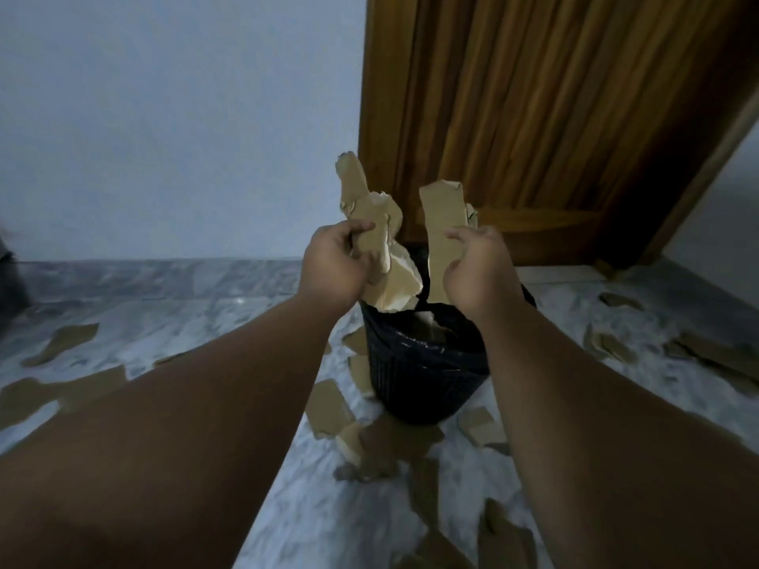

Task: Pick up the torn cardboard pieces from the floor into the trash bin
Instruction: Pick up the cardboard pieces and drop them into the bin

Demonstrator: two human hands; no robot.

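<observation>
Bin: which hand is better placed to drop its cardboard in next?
Probably right. The right hand is above the bin opening, and the strip at its fingers already points down into it. The left hand grips its pieces out over the left rim.

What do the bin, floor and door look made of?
Bin: probably dark plastic, matte, with a fine lattice wall; glossy black bag inside. Floor: polished marble or marble-look tile, grey-white veins and a light glint. Door: varnished wood, with long brown grain streaks.
</observation>
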